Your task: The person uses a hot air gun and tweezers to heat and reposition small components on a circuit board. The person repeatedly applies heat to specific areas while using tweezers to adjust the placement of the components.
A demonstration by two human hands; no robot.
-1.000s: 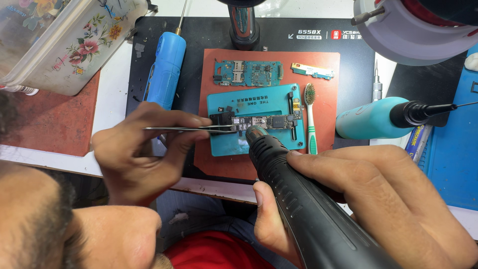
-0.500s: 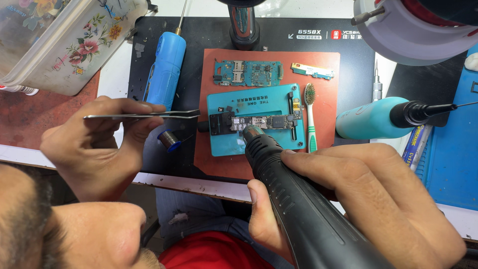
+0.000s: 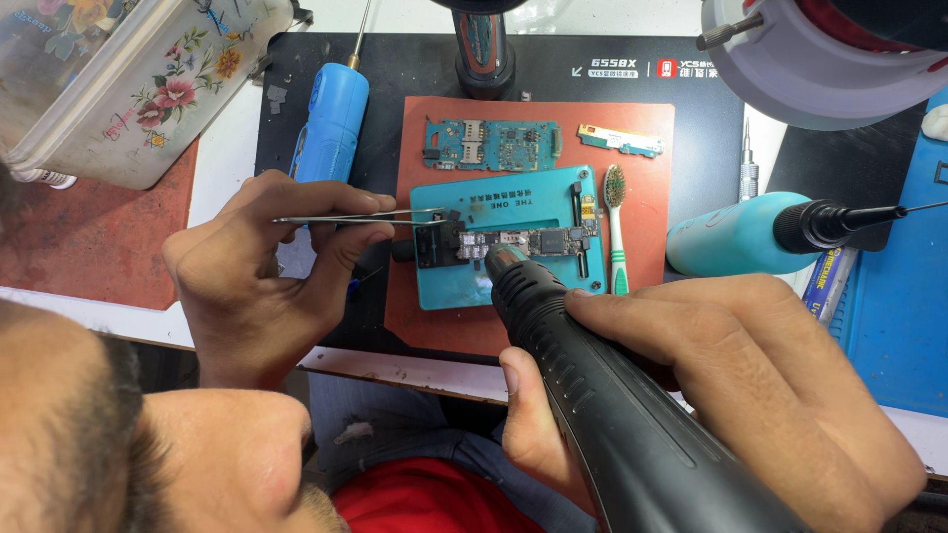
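My left hand [image 3: 262, 271] pinches thin metal tweezers [image 3: 360, 217], their tips at the left end of a small circuit board [image 3: 523, 240] clamped in a teal holder [image 3: 464, 276]. My right hand [image 3: 750, 380] grips a black hot-air handpiece [image 3: 592, 385], its nozzle just above the board's middle. The holder rests on an orange-red mat [image 3: 647, 168]. A second green circuit board [image 3: 491, 145] and a narrow strip board [image 3: 619, 140] lie on the mat behind the holder.
A blue-handled tool [image 3: 331, 123] lies left of the mat and a green toothbrush [image 3: 616, 232] on the holder's right. A teal squeeze bottle [image 3: 741, 234] lies at the right, a floral plastic box [image 3: 148, 84] at top left, a round white lamp head [image 3: 820, 59] at top right.
My left hand pulled the tweezers away to the left, then brought them back right to the board's left end. The handpiece stayed over the board.
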